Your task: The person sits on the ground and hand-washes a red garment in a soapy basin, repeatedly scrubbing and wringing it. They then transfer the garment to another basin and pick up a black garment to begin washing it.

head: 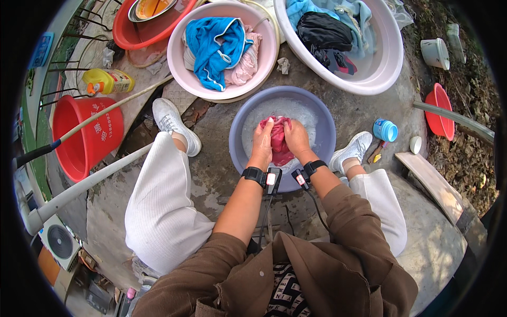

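A wet red cloth (pixel 281 138) is bunched between my two hands over a blue-purple plastic basin (pixel 236 146). My left hand (pixel 262 142) grips its left side, thumb on top. On the opposite side my right hand (pixel 296 138) holds the cloth with curled fingers. The cloth's lower end hangs down to the soapy water (pixel 303 109), which is covered in white suds. Both wrists carry black straps with small cabled devices. Which garment the cloth is, I cannot tell.
Ahead stand a pink basin (pixel 174 59) with blue and pink laundry and a large white basin (pixel 390 71) of soaking clothes. Left are a red bucket (pixel 71 130), a yellow detergent bottle (pixel 115 82) and a pole (pixel 119 104). A blue jar (pixel 380 127) and a brush (pixel 376 152) lie right.
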`<state>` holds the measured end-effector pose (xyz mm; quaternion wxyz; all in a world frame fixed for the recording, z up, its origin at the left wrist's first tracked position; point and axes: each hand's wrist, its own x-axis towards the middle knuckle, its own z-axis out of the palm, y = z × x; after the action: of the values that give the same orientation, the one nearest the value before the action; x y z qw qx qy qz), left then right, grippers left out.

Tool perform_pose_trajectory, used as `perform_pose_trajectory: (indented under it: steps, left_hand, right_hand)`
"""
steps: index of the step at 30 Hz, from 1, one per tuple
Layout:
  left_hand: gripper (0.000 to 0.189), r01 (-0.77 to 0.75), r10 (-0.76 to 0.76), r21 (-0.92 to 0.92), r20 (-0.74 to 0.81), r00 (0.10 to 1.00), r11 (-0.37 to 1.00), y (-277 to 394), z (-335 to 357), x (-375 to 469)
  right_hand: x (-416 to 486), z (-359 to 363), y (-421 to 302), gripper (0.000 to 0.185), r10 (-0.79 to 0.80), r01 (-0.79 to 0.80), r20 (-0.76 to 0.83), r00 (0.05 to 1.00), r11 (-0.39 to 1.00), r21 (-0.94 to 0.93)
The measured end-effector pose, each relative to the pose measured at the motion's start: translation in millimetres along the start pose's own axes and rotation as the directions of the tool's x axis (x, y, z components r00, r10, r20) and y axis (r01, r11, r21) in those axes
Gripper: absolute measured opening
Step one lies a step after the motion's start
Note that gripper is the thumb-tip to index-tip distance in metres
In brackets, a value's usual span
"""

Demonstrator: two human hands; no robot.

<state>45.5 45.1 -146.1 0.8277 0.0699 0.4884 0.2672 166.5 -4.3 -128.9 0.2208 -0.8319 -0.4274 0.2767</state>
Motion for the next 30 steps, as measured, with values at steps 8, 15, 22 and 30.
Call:
perform_pose_trajectory:
  steps: [8,15,22,30]
  left_hand:
    - [0.086,0.41,-0.423,-0.168,-0.601,0.678,0.896,-17.9,-9.2,-16.5]
    - [0.082,0.474,-0.502,-0.46,0.071,0.862,0.75,-8.8,-39.5,-9.6]
    - [0.034,0.202,-0.235,-0.266,-0.099,0.967,0.943,-45.8,-22.8,-11.0]
    - [0.042,-0.084,0.11,0.09,-0.34,0.934,0.992,2.3,11.8,-12.7]
  right_hand:
    - [28.5,25.7,22.3,0.062,-0.129,0.225,0.279,0.952,0.91,-0.349]
    - [-26.3,14.7,-19.5,0.037,0.007,-0.193,0.546,0.838,0.94,0.283]
    - [-11.0,8.3,-23.6,0.047,0.113,-0.127,0.176,0.978,0.989,0.07]
    - [-31.8,18.4,1.3,0.039,0.181,-0.245,0.218,0.959,0.915,0.32]
